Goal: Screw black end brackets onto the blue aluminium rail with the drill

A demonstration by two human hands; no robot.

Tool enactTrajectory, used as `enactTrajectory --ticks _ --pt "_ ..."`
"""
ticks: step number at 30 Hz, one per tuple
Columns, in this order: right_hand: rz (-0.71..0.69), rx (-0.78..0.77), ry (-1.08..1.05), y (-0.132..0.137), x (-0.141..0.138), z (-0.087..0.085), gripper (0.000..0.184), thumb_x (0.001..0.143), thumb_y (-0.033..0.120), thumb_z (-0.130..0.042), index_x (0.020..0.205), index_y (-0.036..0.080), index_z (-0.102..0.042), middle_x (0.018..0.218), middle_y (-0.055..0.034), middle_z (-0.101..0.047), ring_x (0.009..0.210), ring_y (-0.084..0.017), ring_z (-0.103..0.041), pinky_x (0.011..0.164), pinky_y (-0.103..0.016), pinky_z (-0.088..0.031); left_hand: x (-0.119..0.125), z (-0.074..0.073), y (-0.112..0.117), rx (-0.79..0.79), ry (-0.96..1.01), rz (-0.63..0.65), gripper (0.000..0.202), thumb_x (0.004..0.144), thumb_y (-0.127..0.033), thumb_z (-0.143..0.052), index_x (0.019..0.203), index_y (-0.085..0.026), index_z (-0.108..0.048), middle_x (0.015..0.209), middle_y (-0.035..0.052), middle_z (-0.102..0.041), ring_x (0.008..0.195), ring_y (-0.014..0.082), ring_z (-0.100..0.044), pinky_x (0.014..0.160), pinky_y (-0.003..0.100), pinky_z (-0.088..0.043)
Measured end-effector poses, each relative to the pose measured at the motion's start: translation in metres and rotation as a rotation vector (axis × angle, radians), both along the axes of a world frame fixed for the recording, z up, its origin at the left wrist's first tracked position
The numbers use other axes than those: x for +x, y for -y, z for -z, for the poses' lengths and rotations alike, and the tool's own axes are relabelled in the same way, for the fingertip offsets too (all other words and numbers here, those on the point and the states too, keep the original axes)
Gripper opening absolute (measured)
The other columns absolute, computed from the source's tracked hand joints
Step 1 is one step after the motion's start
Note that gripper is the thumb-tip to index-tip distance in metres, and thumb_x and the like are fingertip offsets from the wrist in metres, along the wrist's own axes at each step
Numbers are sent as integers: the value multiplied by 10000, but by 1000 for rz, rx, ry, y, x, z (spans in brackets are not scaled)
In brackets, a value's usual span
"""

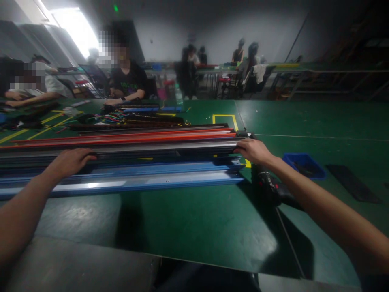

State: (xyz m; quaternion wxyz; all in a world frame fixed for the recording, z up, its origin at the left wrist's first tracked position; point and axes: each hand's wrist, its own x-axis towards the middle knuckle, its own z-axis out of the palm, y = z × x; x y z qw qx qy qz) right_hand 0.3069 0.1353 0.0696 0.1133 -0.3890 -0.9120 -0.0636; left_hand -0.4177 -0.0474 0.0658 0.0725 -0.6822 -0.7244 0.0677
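Note:
A long black metal profile with a silvery top face runs across the green table. My right hand has its fingers closed round the right end of it. Further left along the same profile, my left hand grips it with bent fingers. Closer to me lie blue metal profiles, side by side and apart from my hands. Red-orange profiles lie just behind the black one. A black power drill rests below my right forearm, partly hidden by it.
A blue tray with dark small contents and a flat black strip lie at right. Coloured wires and dark parts are heaped at the back left. A person sits across the green table; other people are further back.

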Motion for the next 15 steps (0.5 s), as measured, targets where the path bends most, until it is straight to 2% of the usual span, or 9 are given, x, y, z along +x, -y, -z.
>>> enactTrajectory --ticks 7,15 --pt "-38 69 15 15 6 0 229 1018 294 -617 919 153 -770 971 -109 -771 834 -229 -687 718 -327 -419 2 -1 22 -10 -66 41 581 1030 -417 -313 1204 -43 -722 1269 187 -749 1105 269 -698 1005 367 -493" --pt "-109 123 0 25 7 6 249 1018 310 -642 856 153 -748 901 -100 -766 843 -240 -683 749 -336 -425 -6 -5 41 -75 -97 -22 615 1039 -439 -300 1283 -28 -687 1339 195 -720 1162 271 -691 1045 360 -479"
